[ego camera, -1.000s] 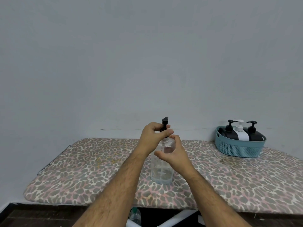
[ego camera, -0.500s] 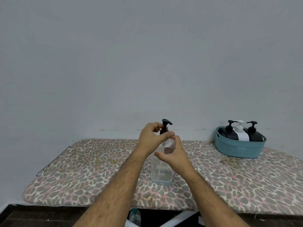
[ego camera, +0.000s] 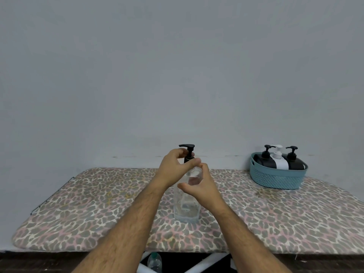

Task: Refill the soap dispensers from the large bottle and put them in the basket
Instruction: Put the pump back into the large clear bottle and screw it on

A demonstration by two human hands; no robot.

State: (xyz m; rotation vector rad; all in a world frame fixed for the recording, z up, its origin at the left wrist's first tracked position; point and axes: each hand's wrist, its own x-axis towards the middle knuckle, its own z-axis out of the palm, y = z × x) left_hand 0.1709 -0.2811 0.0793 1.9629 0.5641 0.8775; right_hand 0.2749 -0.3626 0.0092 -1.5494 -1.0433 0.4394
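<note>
Leopard-print board (ego camera: pixel 82 209): clear dispenser (ego camera: pixel 186 205) steadied by right hand (ego camera: pixel 199 186), left hand (ego camera: pixel 175 170) fingers pinching pump collar, nozzle (ego camera: pixel 186 146) now swung left — cap tightening, basket (ego camera: pixel 275 179) next.

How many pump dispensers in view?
4: a clear dispenser on the board between both hands, plus two black and one white in the basket; others could be hidden.

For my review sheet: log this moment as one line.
left hand: pinches pump collar | right hand: holds clear dispenser upright on board | basket: three dispensers inside
</note>
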